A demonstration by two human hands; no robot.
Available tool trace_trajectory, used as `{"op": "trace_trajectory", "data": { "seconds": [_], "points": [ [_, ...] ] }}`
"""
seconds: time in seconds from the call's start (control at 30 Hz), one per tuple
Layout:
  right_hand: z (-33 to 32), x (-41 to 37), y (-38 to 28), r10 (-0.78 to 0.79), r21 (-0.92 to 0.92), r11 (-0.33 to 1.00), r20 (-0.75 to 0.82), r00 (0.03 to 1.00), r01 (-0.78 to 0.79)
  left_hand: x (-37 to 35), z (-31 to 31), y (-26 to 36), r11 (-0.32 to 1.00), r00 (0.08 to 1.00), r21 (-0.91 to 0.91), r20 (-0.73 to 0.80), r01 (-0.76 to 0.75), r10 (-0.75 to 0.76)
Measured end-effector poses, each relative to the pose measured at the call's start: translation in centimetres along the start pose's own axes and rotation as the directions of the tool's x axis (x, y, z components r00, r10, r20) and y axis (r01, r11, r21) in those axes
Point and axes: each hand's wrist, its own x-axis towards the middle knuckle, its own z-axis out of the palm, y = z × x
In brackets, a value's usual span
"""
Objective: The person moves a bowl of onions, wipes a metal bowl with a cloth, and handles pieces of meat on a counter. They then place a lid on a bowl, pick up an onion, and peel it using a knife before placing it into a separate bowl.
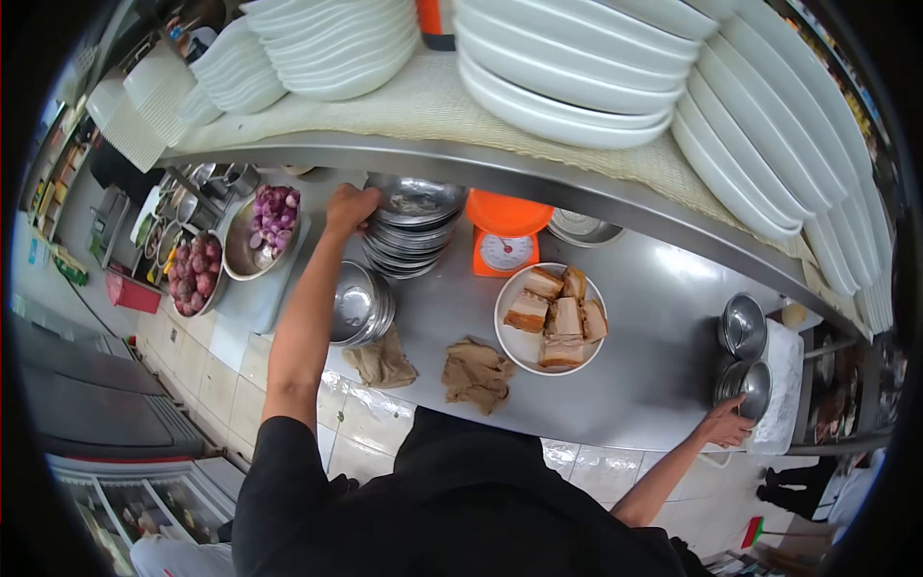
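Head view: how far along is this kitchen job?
Done: pork slabs fill the white bowl beside the orange scale. In hand: the left hand grips the stack of steel bowls under the shelf; the right hand touches steel bowls at the right end of the counter. Left: no bowl is lifted off yet.

I counted two hands over the bench [635, 385]: one left hand [351, 207], one right hand [723, 423]. At the left hand stood two stacks of steel bowls [413, 231], and at the right hand two more bowl stacks [745, 327]. Between the hands I saw one orange scale [507, 236], one white bowl [510, 348] holding six meat pieces [565, 315], and two brown cloths [476, 373]. Beyond the left hand sat two bowls of red onions [274, 216].
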Motion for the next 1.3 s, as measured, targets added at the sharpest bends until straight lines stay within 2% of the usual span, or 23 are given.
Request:
{"op": "trace_trajectory", "data": {
  "seconds": [0.03,0.07,0.1,0.13,0.17,0.2,0.23,0.27,0.3,0.37,0.4,0.47,0.5,0.6,0.67,0.7,0.77,0.87,1.0,1.07,1.2,1.27,1.3],
  "points": [
    [-0.2,-1.3,-0.8,-0.23,0.296,0.927,-0.035,0.973,0.23,0.2,0.0,-0.3,1.0,1.0,-0.008,0.02,0.002,-0.002],
    [-0.6,-2.9,-1.7,-0.422,0.551,0.721,-0.131,0.897,0.42,0.5,-0.2,-0.4,1.0,0.999,-0.015,0.037,-0.001,0.002],
    [-3.5,-6.9,-4.8,-0.54,0.842,0.516,0.176,0.823,0.158,1.0,-0.1,-0.7,0.999,0.998,-0.028,0.055,0.02,-0.019],
    [-5.2,-12.1,-6.8,-0.722,0.99,0.109,0.02,0.691,0.085,1.6,0.0,-1.1,0.999,0.998,-0.026,0.052,0.019,-0.018],
    [-6.5,-17.6,-9.3,-0.805,0.869,0.144,0.381,0.455,-0.473,2.1,0.1,-1.6,0.998,0.997,-0.049,0.07,0.032,-0.028],
    [-14.1,-21.3,-13.1,-0.812,0.781,0.458,0.562,0.158,-0.423,2.5,0.1,-1.8,0.997,0.995,-0.07,0.091,0.041,-0.034],
    [-19.0,-24.5,-16.1,-0.884,0.797,0.447,0.464,-0.062,-0.406,2.0,-0.3,-1.5,0.993,0.991,-0.097,0.123,0.072,-0.059],
    [-20.7,-28.4,-18.4,-0.876,0.76,0.468,0.465,-0.127,-0.451,2.3,-0.4,-2.0,0.993,0.991,-0.096,0.126,0.065,-0.053],
    [-20.5,-31.7,-21.1,-0.891,0.805,0.454,0.414,-0.187,-0.381,2.8,-0.3,-2.7,0.987,0.985,-0.141,0.165,0.073,-0.05],
    [-25.8,-33.5,-24.8,-0.753,0.64,0.657,0.577,-0.315,-0.399,3.5,-0.5,-4.0,0.978,0.979,-0.191,0.2,0.08,-0.041],
    [-25.8,-34.7,-26.1,-0.757,0.644,0.653,0.573,-0.313,-0.399,3.6,-0.6,-4.5,0.963,0.974,-0.252,0.221,0.095,-0.038],
    [-24.8,-37.3,-27.9,-0.8,0.776,0.597,0.553,-0.233,-0.206,3.6,-0.9,-5.3,0.942,0.969,-0.316,0.244,0.111,-0.032],
    [-24.8,-37.8,-28.2,-0.802,0.779,0.594,0.552,-0.229,-0.2,3.6,-1.0,-5.6,0.932,0.965,-0.347,0.261,0.103,-0.01],
    [-24.4,-39.3,-28.9,-0.766,0.731,0.642,0.597,-0.239,-0.232,3.8,-1.3,-6.7,0.904,0.957,-0.415,0.29,0.105,0.022],
    [-23.9,-40.2,-28.9,-0.771,0.655,0.632,0.587,-0.249,-0.414,4.0,-1.3,-7.5,0.888,0.952,-0.446,0.304,0.115,0.03],
    [-24.0,-40.2,-29.0,-0.771,0.658,0.632,0.587,-0.248,-0.409,4.1,-1.3,-7.7,0.88,0.949,-0.458,0.314,0.128,0.025],
    [-24.3,-40.0,-29.2,-0.67,0.547,0.742,0.62,-0.407,-0.388,4.3,-1.3,-8.1,0.871,0.946,-0.472,0.322,0.138,0.025],
    [-24.3,-40.7,-29.5,-0.646,0.549,0.763,0.673,-0.361,-0.342,3.5,-1.5,-7.8,0.852,0.955,-0.511,0.291,0.111,0.051],
    [-24.1,-41.3,-29.2,-0.637,0.522,0.768,0.678,-0.367,-0.371,3.1,-2.0,-8.0,0.867,0.936,-0.481,0.349,0.131,0.053],
    [-24.7,-41.2,-29.1,-0.696,0.527,0.707,0.638,-0.33,-0.471,2.9,-2.2,-7.7,0.862,0.947,-0.495,0.316,0.106,0.065],
    [-24.4,-40.6,-29.3,-0.755,0.607,0.652,0.576,-0.313,-0.455,1.2,-2.4,-6.6,0.876,0.979,-0.482,0.186,0.017,0.083],
    [-24.4,-40.2,-28.7,-0.843,0.669,0.528,0.488,-0.227,-0.522,0.6,-2.6,-6.0,0.857,0.987,-0.512,0.105,-0.052,0.122],
    [-23.8,-40.1,-28.6,-0.85,0.711,0.521,0.482,-0.212,-0.473,-0.4,-3.2,-5.1,0.885,0.987,-0.45,0.044,-0.119,0.156]
  ]
}}
